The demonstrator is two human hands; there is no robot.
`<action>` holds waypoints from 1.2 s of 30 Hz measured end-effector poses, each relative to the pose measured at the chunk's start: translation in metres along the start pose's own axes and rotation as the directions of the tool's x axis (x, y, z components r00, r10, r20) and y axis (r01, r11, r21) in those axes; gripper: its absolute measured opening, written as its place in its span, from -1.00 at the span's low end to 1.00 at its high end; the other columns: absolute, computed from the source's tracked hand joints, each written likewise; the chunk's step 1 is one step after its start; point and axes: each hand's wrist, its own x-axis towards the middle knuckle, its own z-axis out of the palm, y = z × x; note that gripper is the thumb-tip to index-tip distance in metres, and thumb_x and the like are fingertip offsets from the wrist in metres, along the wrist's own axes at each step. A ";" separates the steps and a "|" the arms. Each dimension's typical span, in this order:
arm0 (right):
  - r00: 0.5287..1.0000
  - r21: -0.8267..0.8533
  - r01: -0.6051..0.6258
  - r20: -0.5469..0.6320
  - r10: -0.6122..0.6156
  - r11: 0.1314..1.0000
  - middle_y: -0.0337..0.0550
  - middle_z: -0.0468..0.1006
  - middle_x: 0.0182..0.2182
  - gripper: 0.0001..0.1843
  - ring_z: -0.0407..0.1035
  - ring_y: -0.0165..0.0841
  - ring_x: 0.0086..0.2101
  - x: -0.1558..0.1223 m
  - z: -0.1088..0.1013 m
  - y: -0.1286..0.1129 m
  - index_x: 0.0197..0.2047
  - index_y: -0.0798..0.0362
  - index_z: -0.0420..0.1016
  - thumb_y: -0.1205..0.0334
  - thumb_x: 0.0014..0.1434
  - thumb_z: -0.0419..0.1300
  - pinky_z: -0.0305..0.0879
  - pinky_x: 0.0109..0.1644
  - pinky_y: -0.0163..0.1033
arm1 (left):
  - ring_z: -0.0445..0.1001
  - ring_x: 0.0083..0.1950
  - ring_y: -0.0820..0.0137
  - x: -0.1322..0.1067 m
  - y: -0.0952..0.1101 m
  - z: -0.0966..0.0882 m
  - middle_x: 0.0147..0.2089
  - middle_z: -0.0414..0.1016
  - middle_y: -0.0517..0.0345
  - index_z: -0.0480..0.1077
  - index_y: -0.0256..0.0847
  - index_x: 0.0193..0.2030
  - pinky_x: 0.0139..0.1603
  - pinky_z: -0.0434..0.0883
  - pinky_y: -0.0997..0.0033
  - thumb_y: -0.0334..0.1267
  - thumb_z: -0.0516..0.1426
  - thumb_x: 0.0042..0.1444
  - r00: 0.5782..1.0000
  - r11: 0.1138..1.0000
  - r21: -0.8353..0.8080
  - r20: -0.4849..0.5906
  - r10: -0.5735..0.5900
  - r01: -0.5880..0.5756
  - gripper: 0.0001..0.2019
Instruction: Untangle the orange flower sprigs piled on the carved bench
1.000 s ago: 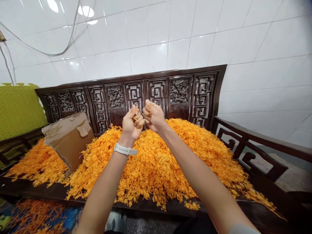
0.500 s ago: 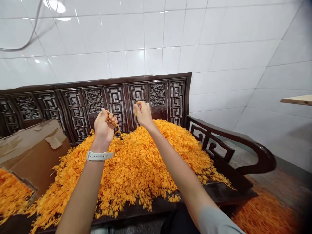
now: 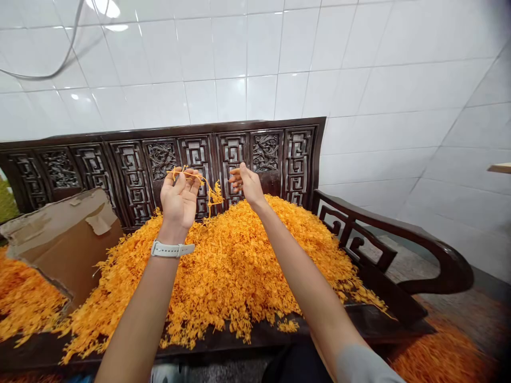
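Note:
Several thin orange strands with a frilly tuft (image 3: pixel 216 194) lie across the curled fingers of my left hand (image 3: pixel 179 201), and the tuft dangles to the right of them. Palm up, that hand wears a pale watch strap (image 3: pixel 171 249). A short way to the right is my right hand (image 3: pixel 249 183), its fingers apart and nothing visible in them. Below both hands spreads a big heap of similar orange stringy pieces (image 3: pixel 235 266) on a dark carved wooden bench (image 3: pixel 215 346). What the pieces are made of I cannot tell.
A torn cardboard sheet (image 3: pixel 75 250) stands at the left, with more orange pieces (image 3: pixel 27 298) beyond it. The bench's curved armrest (image 3: pixel 431 247) juts out at the right. Redder orange strands (image 3: pixel 439 346) cover the floor there. White tiled wall (image 3: pixel 223 69) rises behind.
My right hand has opened its fingers, and the orange bit in it no longer shows. My left hand has turned palm up, with the strands now draped over its fingers. The view has shifted slightly left.

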 end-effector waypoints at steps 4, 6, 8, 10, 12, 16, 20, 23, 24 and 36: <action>0.889 -0.002 0.153 0.437 -0.137 0.988 -0.04 0.56 -0.02 -0.37 0.43 -0.28 -0.10 -0.014 0.019 -0.021 0.04 0.05 0.52 -0.38 0.35 0.13 0.38 -0.05 -0.20 | 0.68 -0.10 0.44 0.003 0.006 0.000 -0.23 0.63 0.16 0.40 -0.19 -0.16 0.13 0.60 0.40 -0.49 0.17 0.36 0.998 0.996 -0.085 -0.065 -0.021 0.015 -0.88; 0.827 -0.052 0.220 0.539 -0.158 0.974 -0.08 0.56 -0.05 -0.42 0.40 -0.27 -0.09 -0.019 0.028 -0.022 0.01 0.06 0.52 -0.33 0.34 0.19 0.34 0.04 -0.16 | 0.69 -0.12 0.48 0.004 0.013 0.000 -0.25 0.64 0.17 0.41 -0.20 -0.19 0.08 0.61 0.48 -0.53 0.09 0.41 0.994 0.990 -0.140 -0.100 -0.043 0.028 -0.82; 0.812 -0.065 0.215 0.566 -0.141 0.974 -0.11 0.55 -0.13 -0.43 0.38 -0.28 -0.14 -0.022 0.034 -0.017 -0.04 0.07 0.52 -0.32 0.36 0.18 0.30 0.05 -0.14 | 0.69 -0.14 0.52 0.006 0.020 -0.001 -0.26 0.64 0.16 0.41 -0.23 -0.22 0.05 0.61 0.54 -0.53 0.02 0.45 0.989 0.980 -0.196 -0.136 -0.058 0.030 -0.76; 0.811 -0.040 0.159 0.575 -0.107 0.987 -0.10 0.55 -0.13 -0.42 0.38 -0.28 -0.13 -0.023 0.037 -0.011 -0.05 0.08 0.52 -0.33 0.37 0.15 0.30 0.06 -0.14 | 0.68 -0.18 0.53 0.007 0.027 -0.001 -0.28 0.65 0.15 0.40 -0.25 -0.23 0.03 0.62 0.56 -0.52 -0.03 0.49 0.980 0.969 -0.246 -0.184 -0.081 0.034 -0.72; 0.783 0.042 0.016 0.621 -0.039 0.999 -0.04 0.56 -0.05 -0.37 0.42 -0.26 -0.08 -0.025 0.039 -0.006 0.04 0.07 0.48 -0.37 0.36 0.13 0.35 0.04 -0.13 | 0.68 -0.22 0.54 0.009 0.032 -0.002 -0.31 0.64 0.15 0.39 -0.26 -0.24 0.00 0.62 0.56 -0.51 -0.06 0.50 0.966 0.957 -0.288 -0.236 -0.109 0.037 -0.70; 0.707 0.190 -0.238 0.706 0.036 0.952 0.01 0.57 0.02 -0.30 0.52 -0.26 -0.17 -0.029 0.042 -0.008 0.17 0.01 0.41 -0.43 0.32 0.15 0.46 -0.20 -0.18 | 0.63 -0.32 0.61 0.010 0.034 -0.004 -0.37 0.60 0.18 0.38 -0.27 -0.22 -0.03 0.59 0.64 -0.57 -0.11 0.49 0.957 0.938 -0.343 -0.255 -0.137 0.042 -0.68; 0.719 0.201 -0.186 0.695 -0.007 0.962 -0.16 0.59 -0.37 -0.41 0.40 -0.41 -0.44 -0.033 0.045 -0.018 0.00 0.06 0.51 -0.35 0.33 0.21 0.27 -0.38 -0.29 | 0.63 -0.29 0.58 0.010 0.031 -0.008 -0.35 0.60 0.20 0.38 -0.24 -0.22 -0.06 0.60 0.62 -0.56 -0.05 0.47 0.960 0.966 -0.257 -0.260 -0.106 0.037 -0.72; 0.771 0.219 -0.172 0.637 -0.007 0.961 -0.31 0.43 -0.54 -0.45 0.24 -0.47 -0.54 -0.033 0.047 -0.025 -0.22 0.06 0.50 -0.33 0.28 0.28 0.11 -0.46 -0.32 | 0.66 -0.15 0.50 0.010 0.028 -0.013 -0.23 0.63 0.15 0.45 -0.20 -0.13 0.03 0.62 0.51 -0.45 0.06 0.46 0.983 0.992 -0.118 -0.173 -0.060 0.040 -0.83; 0.809 0.234 -0.170 0.587 0.000 0.957 -0.35 0.38 -0.56 -0.46 0.17 -0.49 -0.57 -0.033 0.048 -0.026 -0.26 0.05 0.47 -0.33 0.26 0.31 0.04 -0.48 -0.31 | 0.66 -0.12 0.46 0.010 0.027 -0.014 -0.16 0.63 0.13 0.48 -0.17 -0.08 0.06 0.63 0.44 -0.37 0.12 0.46 0.989 0.998 -0.041 -0.134 -0.060 0.055 -0.89; 0.922 -0.191 0.362 -0.070 -0.381 0.912 -0.35 0.17 -0.53 -0.46 0.08 -0.45 -0.49 -0.034 0.030 -0.031 -0.42 0.00 0.18 -0.19 0.47 0.10 0.01 -0.34 -0.20 | 0.66 -0.12 0.22 -0.012 0.018 -0.004 -0.07 0.67 -0.15 0.61 -0.21 0.03 -0.17 0.58 0.33 0.40 0.24 0.15 0.842 0.779 0.576 0.272 -0.467 0.246 -0.33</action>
